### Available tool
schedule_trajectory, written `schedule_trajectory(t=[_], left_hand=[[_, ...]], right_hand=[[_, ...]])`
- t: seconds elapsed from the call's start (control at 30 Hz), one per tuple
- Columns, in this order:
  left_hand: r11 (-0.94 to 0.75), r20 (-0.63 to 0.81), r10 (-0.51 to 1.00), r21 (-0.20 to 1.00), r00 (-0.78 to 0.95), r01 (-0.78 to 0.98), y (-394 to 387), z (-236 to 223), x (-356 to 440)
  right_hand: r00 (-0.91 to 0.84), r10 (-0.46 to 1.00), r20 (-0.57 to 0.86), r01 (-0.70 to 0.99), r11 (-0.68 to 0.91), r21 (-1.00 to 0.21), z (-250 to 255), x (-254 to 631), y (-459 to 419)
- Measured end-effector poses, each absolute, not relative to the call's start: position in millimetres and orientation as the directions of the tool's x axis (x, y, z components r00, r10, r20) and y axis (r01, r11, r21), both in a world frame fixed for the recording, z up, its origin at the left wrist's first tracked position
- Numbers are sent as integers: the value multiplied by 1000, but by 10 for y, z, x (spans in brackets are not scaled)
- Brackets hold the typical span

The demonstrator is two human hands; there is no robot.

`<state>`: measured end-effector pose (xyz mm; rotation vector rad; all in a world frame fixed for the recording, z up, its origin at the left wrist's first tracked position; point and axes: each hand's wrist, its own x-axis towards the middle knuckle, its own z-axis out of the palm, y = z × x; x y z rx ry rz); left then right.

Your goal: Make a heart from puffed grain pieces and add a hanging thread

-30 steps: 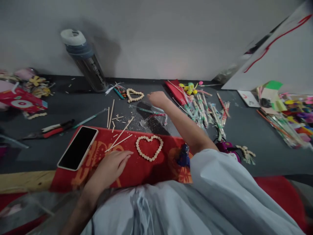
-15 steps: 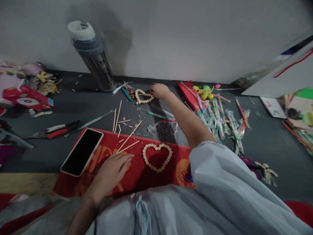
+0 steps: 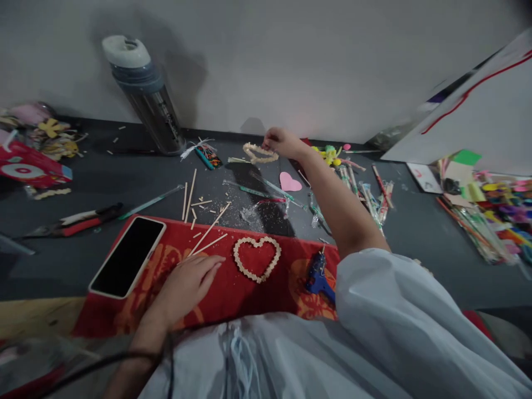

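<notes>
My right hand is at the back of the table, its fingers closed on the edge of a small heart-shaped frame of pale wooden pieces, which is lifted and tilted. My left hand lies on the red cloth with its fingers stretched out, close to some thin wooden sticks. A second, larger wooden heart frame lies flat on the cloth, right of my left hand. On the dark table in front of my right forearm is a pink heart cutout.
A blue glue gun and a phone lie on the cloth. A tall bottle stands at the back left, with pliers nearer. Wrapped sticks and coloured craft pieces are at the right.
My right hand has raised the small heart frame off the table. The pink heart and the glue gun have come into sight as the view shifted right. My left hand stays on the cloth.
</notes>
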<state>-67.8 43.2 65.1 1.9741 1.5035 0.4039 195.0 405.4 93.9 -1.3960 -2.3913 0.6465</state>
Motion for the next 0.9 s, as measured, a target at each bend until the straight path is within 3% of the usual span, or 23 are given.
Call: schedule_trajectory(t=[0.13, 0.43, 0.9], left_hand=[[-193, -104, 939, 629, 327, 753, 412, 661, -661], [-183, -107, 941, 639, 322, 747, 338, 650, -660], [-125, -88, 970, 618, 227, 776, 197, 643, -855]], right_hand=[[-487, 873, -23, 670, 357, -651, 1046, 2027, 3892], [-452, 885, -109, 684, 266, -679, 1151, 2020, 3765], [-390, 920, 36, 501, 244, -830, 897, 870, 4301]])
